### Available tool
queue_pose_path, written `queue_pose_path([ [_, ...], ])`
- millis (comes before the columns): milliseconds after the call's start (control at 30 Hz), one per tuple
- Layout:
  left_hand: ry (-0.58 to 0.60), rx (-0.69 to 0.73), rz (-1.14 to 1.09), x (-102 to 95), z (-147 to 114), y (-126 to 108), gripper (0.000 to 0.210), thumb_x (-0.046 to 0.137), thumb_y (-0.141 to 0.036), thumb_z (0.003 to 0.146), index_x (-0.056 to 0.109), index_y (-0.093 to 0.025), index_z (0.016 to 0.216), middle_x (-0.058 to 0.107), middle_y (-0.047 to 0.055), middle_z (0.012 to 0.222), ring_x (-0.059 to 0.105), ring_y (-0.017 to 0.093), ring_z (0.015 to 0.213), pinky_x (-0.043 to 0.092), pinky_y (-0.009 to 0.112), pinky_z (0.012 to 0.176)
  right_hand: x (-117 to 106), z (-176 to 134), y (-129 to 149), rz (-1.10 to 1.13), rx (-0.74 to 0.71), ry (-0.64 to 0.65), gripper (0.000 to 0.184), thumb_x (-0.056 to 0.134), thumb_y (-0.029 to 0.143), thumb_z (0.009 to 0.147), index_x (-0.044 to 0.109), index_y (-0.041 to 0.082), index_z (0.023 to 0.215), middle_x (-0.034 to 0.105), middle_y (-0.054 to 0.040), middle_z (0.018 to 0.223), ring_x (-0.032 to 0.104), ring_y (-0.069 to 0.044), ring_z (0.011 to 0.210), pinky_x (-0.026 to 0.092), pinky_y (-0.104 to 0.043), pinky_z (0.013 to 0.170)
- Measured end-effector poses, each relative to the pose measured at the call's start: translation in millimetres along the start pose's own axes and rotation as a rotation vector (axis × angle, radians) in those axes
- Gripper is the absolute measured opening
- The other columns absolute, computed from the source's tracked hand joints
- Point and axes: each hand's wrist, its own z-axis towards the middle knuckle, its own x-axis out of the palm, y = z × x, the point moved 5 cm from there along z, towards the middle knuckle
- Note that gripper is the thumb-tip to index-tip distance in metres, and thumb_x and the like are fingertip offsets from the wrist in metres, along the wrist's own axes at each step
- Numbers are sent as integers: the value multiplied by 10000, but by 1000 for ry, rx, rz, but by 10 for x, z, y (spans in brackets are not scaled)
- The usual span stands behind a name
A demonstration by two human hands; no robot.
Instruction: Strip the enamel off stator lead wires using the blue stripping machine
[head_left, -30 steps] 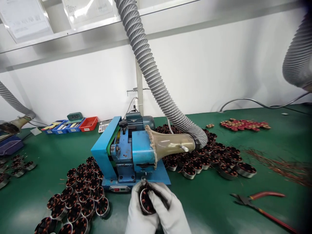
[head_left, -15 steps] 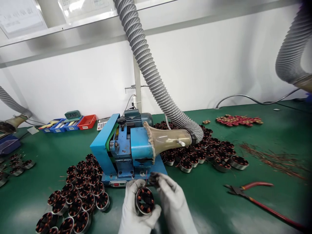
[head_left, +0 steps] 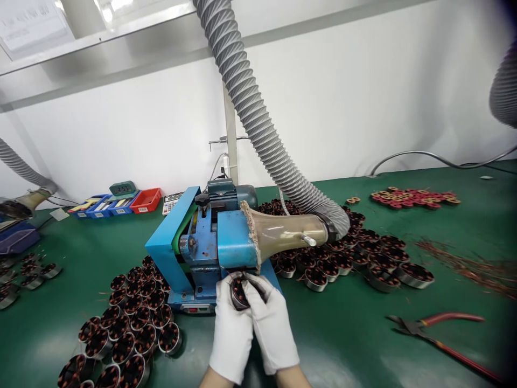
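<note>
A round motor stator [head_left: 239,294], a metal ring with dark insulation and copper windings inside, is at the front of the blue belt machine [head_left: 234,231]. My left hand [head_left: 231,323], in a white glove, is wrapped round its left side. From the right, my right hand [head_left: 270,318], also gloved, closes on the stator's edge, its fingertips against the machine's lower opening. A thin wire shows near the left fingertips. What else the right fingers pinch is hidden. The machine's clear-tan suction funnel [head_left: 286,233] lies just above and to the right.
Several stators [head_left: 133,323] stand at left, more [head_left: 379,261] behind at right. Red-handled cutting pliers [head_left: 424,328] and loose copper wire scraps [head_left: 464,264] lie at right. A grey hose [head_left: 258,113] hangs overhead. Small bins [head_left: 146,200] and red rings [head_left: 412,198] sit along the back.
Both hands have moved up and forward with the stator, to the machine's front opening. My right hand, earlier apart from the stator with something dark in its fingers, is now against it.
</note>
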Motion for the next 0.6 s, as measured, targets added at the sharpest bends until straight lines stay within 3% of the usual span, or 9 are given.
queue_pose_path([
  [333, -1, -13, 20, 8, -32, -12, 408, 588, -100, 617, 525, -170, 1014, 594, 97, 1044, 586, 212, 972, 434, 351, 907, -28, -56, 25, 40, 34, -2, 214, 572, 310, 745, 700, 165, 835, 703, -101, 871, 648, -247, 832, 514, -377, 778],
  [467, 89, -34, 47, -72, -284, -46, 438, 643, -90, 565, 534, -185, 979, 612, 79, 1003, 603, 218, 930, 468, 316, 846, -126, -321, 83, 37, -92, 9, 183, 589, 296, 738, 718, 199, 824, 707, -86, 824, 662, -227, 760, 547, -323, 694],
  [600, 167, 83, 54, -199, -469, -224, 525, 634, -78, 562, 549, -222, 1059, 591, 68, 1078, 593, 223, 987, 470, 301, 860, -204, -524, 136, 83, -193, 72, 197, 600, 286, 747, 721, 240, 895, 704, -87, 931, 660, -240, 865, 548, -325, 755],
])
